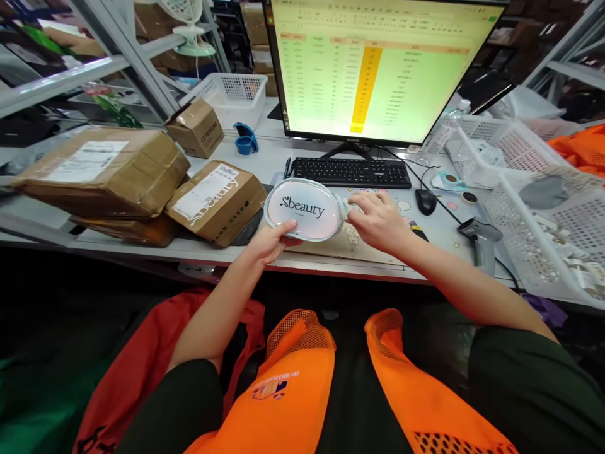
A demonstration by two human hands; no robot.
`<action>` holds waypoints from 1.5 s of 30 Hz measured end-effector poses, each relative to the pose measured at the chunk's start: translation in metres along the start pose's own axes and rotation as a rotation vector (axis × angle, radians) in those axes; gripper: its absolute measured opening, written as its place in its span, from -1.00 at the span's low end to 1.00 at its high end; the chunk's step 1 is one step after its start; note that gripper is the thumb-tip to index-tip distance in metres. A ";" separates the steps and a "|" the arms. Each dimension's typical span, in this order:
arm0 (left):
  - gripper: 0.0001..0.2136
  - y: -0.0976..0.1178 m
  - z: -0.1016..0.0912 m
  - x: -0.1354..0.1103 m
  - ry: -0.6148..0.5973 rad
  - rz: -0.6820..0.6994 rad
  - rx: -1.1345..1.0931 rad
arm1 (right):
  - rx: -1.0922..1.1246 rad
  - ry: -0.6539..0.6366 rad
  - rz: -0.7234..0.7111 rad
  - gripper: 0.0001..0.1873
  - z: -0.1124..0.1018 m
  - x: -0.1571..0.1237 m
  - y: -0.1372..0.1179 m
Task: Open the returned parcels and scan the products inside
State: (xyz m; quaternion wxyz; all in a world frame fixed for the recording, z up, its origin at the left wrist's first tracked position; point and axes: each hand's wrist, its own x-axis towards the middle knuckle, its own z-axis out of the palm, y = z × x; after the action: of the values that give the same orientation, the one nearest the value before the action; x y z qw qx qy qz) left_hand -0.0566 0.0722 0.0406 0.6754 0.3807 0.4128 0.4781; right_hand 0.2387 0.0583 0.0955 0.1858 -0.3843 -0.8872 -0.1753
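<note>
My left grip point(273, 239) clasps an oval "beauty" pouch point(302, 217), thumb on its face; my right grip point(378, 221) pinches its right end. Keyboard point(352, 173) beyond, on the surface point(269, 150).

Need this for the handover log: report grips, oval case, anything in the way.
Left grip holding oval case. Right grip at its right end. Lettering faces camera. Nothing else over it; keyboard beyond.

"beauty" on pouch point(305, 207) and box point(217, 202)
</note>
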 end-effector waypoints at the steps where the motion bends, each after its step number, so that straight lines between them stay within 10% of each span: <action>1: -0.30 0.000 -0.003 0.001 0.000 -0.006 0.006 | 0.014 0.004 0.004 -0.77 0.000 0.001 0.001; 8: -0.39 -0.006 -0.013 0.025 0.000 -0.072 0.081 | 0.277 -0.141 -0.043 -0.69 -0.009 0.000 -0.016; 12: -0.57 -0.005 0.022 0.030 0.261 0.364 0.197 | 0.334 -0.117 0.167 -0.71 -0.026 0.010 -0.020; 17: -0.43 0.019 0.059 -0.015 -0.175 0.633 0.648 | 0.411 -0.330 0.296 -0.72 -0.044 0.038 -0.018; 20: -0.41 0.020 0.061 -0.030 -0.198 0.684 0.831 | 0.432 -0.419 0.324 -0.75 -0.044 0.050 -0.026; 29: -0.69 -0.015 0.031 -0.011 -0.009 0.813 0.758 | 0.737 -0.590 0.444 -0.71 -0.027 0.073 -0.009; 35: -0.57 -0.034 -0.002 -0.019 0.188 0.941 0.739 | 1.028 -0.663 0.573 -0.76 0.018 0.037 0.010; 41: -0.50 -0.058 -0.029 -0.021 0.647 1.092 0.590 | 1.073 -0.590 0.622 -0.63 0.080 0.011 -0.024; 45: -0.58 -0.048 0.002 -0.010 0.739 1.119 0.511 | 1.320 -0.193 0.652 -0.36 0.054 -0.014 -0.049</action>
State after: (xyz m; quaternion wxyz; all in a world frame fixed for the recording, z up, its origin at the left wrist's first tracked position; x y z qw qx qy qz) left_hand -0.0408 0.0499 -0.0002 0.0347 0.4948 0.4563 0.7387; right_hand 0.2007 0.0423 0.0340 0.3419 -0.4504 -0.6613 0.4929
